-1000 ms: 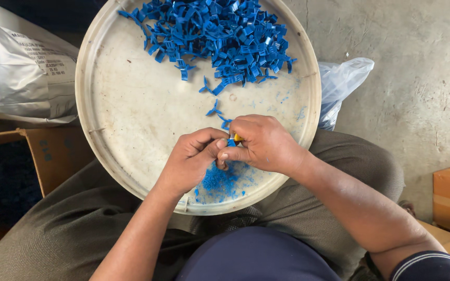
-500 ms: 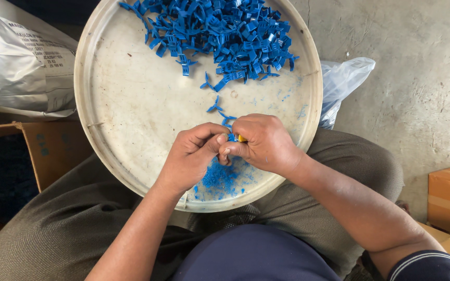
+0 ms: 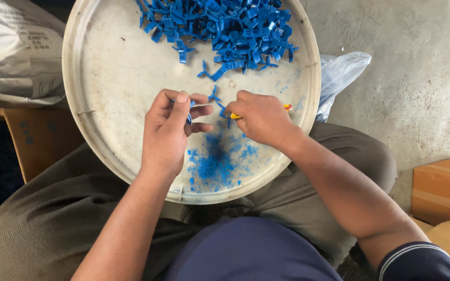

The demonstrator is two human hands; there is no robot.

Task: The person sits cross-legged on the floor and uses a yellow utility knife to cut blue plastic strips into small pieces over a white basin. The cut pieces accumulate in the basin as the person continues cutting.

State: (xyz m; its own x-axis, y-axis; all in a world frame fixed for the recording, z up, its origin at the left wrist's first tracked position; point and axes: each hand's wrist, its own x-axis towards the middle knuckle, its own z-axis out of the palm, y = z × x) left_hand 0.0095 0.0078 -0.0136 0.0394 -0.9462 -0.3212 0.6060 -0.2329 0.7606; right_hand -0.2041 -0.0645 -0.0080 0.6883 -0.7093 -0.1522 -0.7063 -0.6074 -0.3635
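mid-trimming over the round tray (image 3: 87,140), the left hand (image 3: 170,130) pinches a blue plastic piece (image 3: 189,117) above the blue shavings (image 3: 217,164) while the right hand (image 3: 259,118) grips a small yellow-handled cutter (image 3: 235,116); the next cut likely needs both brought together

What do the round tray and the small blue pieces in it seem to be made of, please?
The round tray looks like off-white plastic or painted metal, matt and scuffed, stained blue. The small blue pieces look like moulded plastic, evenly coloured with a slight sheen; the blue shavings beneath the hands suggest it cuts easily.
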